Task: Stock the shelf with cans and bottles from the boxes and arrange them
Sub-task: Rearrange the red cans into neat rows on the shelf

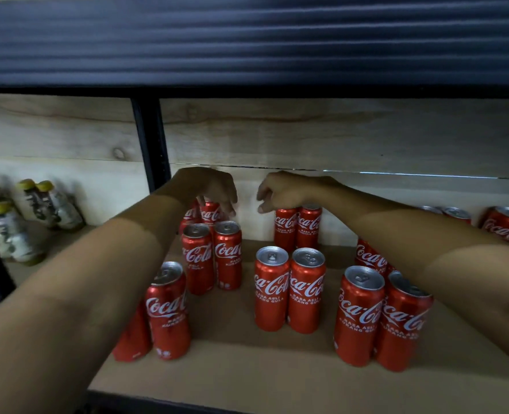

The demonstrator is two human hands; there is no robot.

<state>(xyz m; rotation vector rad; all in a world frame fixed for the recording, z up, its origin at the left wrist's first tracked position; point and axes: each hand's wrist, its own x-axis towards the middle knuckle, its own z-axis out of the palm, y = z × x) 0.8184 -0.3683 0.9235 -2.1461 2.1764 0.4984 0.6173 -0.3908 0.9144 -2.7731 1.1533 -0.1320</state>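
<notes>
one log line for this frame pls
phase: arranging | left hand: on back-left cans | right hand: over back-middle cans, grip unclear | shelf: cans upright in pairs

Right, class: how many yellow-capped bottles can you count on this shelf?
5 bottles, all left of the black post: two side by side at the back, one cut by the left edge, two nearer the front. They are blurred; more may be out of frame.

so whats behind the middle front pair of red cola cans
Another pair of red cola cans stands at the back by the wooden wall, under the right hand. Anything behind those is hidden.
</notes>
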